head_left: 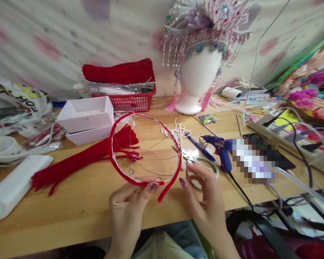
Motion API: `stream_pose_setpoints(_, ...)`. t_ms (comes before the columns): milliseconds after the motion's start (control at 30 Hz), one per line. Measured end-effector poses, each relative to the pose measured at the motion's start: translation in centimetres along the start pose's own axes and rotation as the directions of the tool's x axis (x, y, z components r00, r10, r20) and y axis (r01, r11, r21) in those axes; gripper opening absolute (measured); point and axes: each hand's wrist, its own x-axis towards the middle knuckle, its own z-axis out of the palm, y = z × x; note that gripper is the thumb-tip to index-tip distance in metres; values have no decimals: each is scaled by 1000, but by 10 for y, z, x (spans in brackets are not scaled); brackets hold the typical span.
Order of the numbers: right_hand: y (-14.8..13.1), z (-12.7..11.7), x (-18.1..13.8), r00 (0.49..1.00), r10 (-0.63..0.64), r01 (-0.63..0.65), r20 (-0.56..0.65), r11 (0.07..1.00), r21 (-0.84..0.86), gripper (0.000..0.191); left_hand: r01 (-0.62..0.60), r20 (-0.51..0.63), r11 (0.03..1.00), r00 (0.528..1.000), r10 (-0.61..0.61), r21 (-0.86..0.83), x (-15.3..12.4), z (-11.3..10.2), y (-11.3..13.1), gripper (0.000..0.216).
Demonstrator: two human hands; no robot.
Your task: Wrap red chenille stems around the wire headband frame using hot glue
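Note:
My left hand [132,201] pinches the near rim of a red velvet-wrapped hoop [113,136], which stands tilted over the wooden table [70,201]. Thin wires cross inside the hoop, and a small red ornament [134,156] hangs near its middle. A loose red tail of the wrap sticks out below the rim, toward my right hand. My right hand [205,194] hovers just right of the hoop with fingers apart and slightly curled, holding nothing I can see. A roll of tape [214,169] lies behind that hand.
Red pipe cleaners [78,162] lie left of the hoop. White boxes [86,115] and a red basket [135,100] stand behind. A mannequin head with a beaded headdress [202,39] is at the back. Blue glue gun [221,147], scissors [187,155], pen and cables lie right.

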Motion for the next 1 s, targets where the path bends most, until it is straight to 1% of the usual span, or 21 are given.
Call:
stream_pose_setpoints(33,1,0,6,995,-96,95,-9,993,-73,30,26,-9,998,1000,-27,-51,2,4,7,15)
stream_pose_setpoints(67,1,1,14,984,-177,175,-2,976,-127,36,58,-20,993,998,-60,-105,4,9,15,17)
stream_pose_setpoints(133,0,1,32,957,-288,287,12,947,-144,29,126,-37,972,990,-136,-197,9,19,32,23)
stream_pose_setpoints(200,-4,1,52,933,-360,359,-7,932,-54,26,215,-10,945,974,-224,-246,13,26,50,30)
stream_pose_setpoints(233,-7,-1,61,923,-385,385,-20,923,5,26,264,22,935,964,-266,-236,14,26,58,34)
stream_pose_setpoints(267,-10,-3,70,916,-401,402,-36,914,56,26,312,70,930,950,-304,-192,15,24,66,36)
stream_pose_setpoints(300,-14,-5,79,911,-408,412,-55,907,93,26,338,109,934,939,-327,-118,15,19,71,36)
stream_pose_setpoints(333,-18,-9,86,909,-410,416,-73,901,122,27,328,143,944,936,-323,-13,16,13,75,34)
stream_pose_setpoints(367,-22,-12,93,914,-397,406,-84,902,148,28,272,154,958,947,-283,90,16,6,78,31)
stream_pose_setpoints(400,-27,-16,100,925,-369,379,-88,909,175,29,133,101,978,983,-151,163,18,-1,80,27)
stream_pose_setpoints(433,-31,-19,106,940,-332,342,-79,918,202,28,-80,13,972,997,79,222,20,-7,80,22)
stream_pose_setpoints(467,-35,-21,112,954,-295,299,-53,926,230,27,-276,-38,916,953,299,292,23,-11,80,17)
stream_pose_setpoints(500,-38,-22,118,966,-260,255,-14,932,257,25,-414,-47,838,888,458,355,27,-13,81,19)
stream_pose_setpoints(533,-40,-22,124,972,-235,218,27,934,282,22,-493,11,781,848,530,384,32,-13,81,29)
stream_pose_setpoints(567,-42,-20,129,972,-223,192,70,933,305,20,-532,78,751,832,549,391,37,-10,82,38)
stream_pose_setpoints(600,-43,-17,134,969,-219,171,115,928,330,17,-536,137,751,838,528,386,42,-5,84,42)
stream_pose_setpoints(667,-43,-9,140,957,-206,121,203,922,367,12,-517,210,760,856,473,395,52,7,88,39)
stream_pose_setpoints(700,-42,-5,142,952,-190,90,241,924,372,11,-499,219,770,867,448,399,57,12,90,36)
stream_pose_setpoints(800,-39,5,138,936,-98,-22,339,943,332,15,-476,273,765,879,391,433,68,21,92,26)
stream_pose_setpoints(900,-35,10,129,929,-15,-111,370,942,316,17,-459,315,751,885,342,474,75,19,90,20)
stream_pose_setpoints(1000,-29,12,125,935,40,-165,351,928,334,15,-439,317,759,894,317,481,78,15,88,16)
